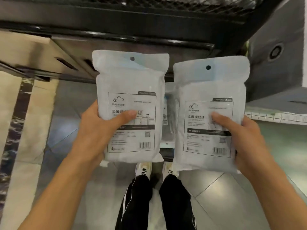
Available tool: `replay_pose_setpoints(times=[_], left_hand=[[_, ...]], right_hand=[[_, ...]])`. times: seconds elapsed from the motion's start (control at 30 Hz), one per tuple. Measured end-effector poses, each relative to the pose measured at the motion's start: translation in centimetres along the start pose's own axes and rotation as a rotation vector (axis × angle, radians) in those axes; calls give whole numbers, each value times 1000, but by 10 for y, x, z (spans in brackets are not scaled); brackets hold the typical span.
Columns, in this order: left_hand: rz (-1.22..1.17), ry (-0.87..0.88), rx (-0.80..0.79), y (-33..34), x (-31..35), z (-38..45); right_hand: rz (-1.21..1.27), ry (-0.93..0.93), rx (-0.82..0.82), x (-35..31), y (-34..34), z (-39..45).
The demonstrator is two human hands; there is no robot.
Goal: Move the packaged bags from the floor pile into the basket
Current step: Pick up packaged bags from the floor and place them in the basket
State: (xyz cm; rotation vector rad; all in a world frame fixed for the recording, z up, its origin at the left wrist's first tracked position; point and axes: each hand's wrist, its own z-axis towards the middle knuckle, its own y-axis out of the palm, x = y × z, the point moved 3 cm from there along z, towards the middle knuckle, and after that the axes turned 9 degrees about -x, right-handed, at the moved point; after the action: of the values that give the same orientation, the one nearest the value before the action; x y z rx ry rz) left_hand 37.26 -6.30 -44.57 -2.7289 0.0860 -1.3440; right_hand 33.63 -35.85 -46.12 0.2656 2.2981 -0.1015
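I hold two white packaged bags upright in front of me, above my feet. My left hand [98,128] grips the left bag [131,83] by its lower left edge, thumb across the printed label. My right hand [239,135] grips the right bag [211,90] by its lower right edge, thumb on its label. Both bags have a hang hole at the top and a barcode at the bottom. A black mesh basket [149,4] runs along the top of the view, beyond the bags. More packaged bags [167,113] show on the floor through the gap between the two held ones.
A dark metal frame [132,39] crosses the view under the basket. A cardboard box [29,52] sits at the left, a grey unit [279,52] at the right with a white gridded edge [275,116] below it. My shoes [144,168] stand on grey floor tiles.
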Motion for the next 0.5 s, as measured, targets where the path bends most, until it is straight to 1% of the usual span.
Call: replay_pose_setpoints(times=[0.13,0.2,0.27,0.37,0.4,0.43,0.5], left_hand=[[33,-50,11,-5,-23,16],[33,-59,14,-7,-28,20],[35,-54,17,-8,-29,24],[54,-43,40,-10,-31,32],[59,-45,47,-12,-32,34],[59,-49,53,-13,-34,36],[59,-62,58,-15,-38,40]], right_hand=[[-56,-30,41,13,-6,17],[-162,-54,119,16,-12,26],[-395,-86,222,20,-15,40],[-934,-98,413,34,-7,70],[-1075,-93,465,41,-2,81],[-1162,-82,492,49,3,93],[-1240,-11,476,67,14,118]])
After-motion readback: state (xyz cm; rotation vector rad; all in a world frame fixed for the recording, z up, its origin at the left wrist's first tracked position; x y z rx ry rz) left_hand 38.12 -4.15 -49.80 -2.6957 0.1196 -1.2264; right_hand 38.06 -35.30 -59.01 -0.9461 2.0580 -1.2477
